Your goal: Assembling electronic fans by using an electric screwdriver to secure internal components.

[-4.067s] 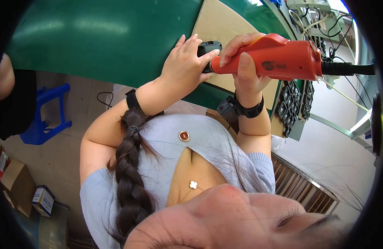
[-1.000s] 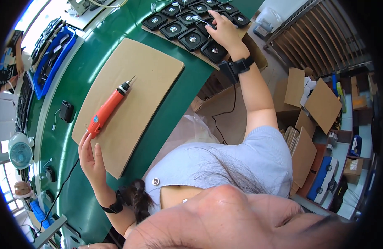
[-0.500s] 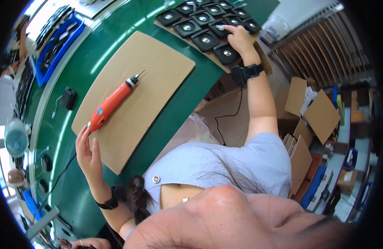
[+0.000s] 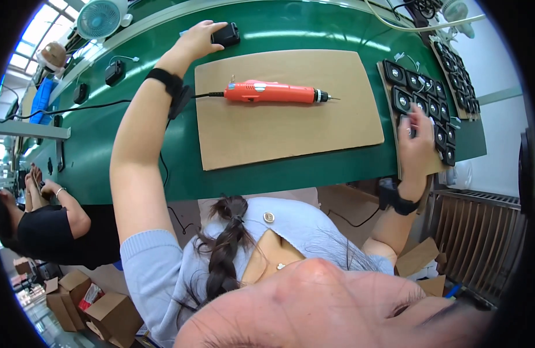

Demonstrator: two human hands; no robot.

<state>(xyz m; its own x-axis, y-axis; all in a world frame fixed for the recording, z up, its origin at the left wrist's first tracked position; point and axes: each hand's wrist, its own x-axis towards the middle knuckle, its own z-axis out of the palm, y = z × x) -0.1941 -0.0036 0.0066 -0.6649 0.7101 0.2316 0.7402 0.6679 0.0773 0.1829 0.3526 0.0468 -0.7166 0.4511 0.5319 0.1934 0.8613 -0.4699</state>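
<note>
Fingers [image 4: 212, 29] of the left hand [image 4: 199, 39] lie spread and loosely bent against a small black box [image 4: 226, 35] at the far side of the green table [image 4: 134, 145]; they rest on its near end, but whether they actually grip it cannot be told. Over at the other end, the right hand [image 4: 417, 145] lies flat, its fingers [image 4: 421, 116] stretched out and laid on one of the black square parts [image 4: 419, 100] that sit in rows on a narrow cardboard strip [image 4: 393, 124]; it closes on nothing, it only presses or touches. Both wrists wear black bands.

Between the two hands a large sheet of brown cardboard [image 4: 285, 133] lies flat on the table. On its far half rests an orange electric screwdriver [image 4: 267, 92], lying on its side with its bit toward the rows of parts and its black cord running off past the left forearm. Neither hand touches the tool.

Further along the table's far edge lie more small black boxes [image 4: 114, 73] with cords. A white fan [image 4: 102, 17] stands behind them. Beside the table, at the left, another person in a black top [image 4: 53, 229] works, and brown cartons [image 4: 82, 304] sit on the floor below.
</note>
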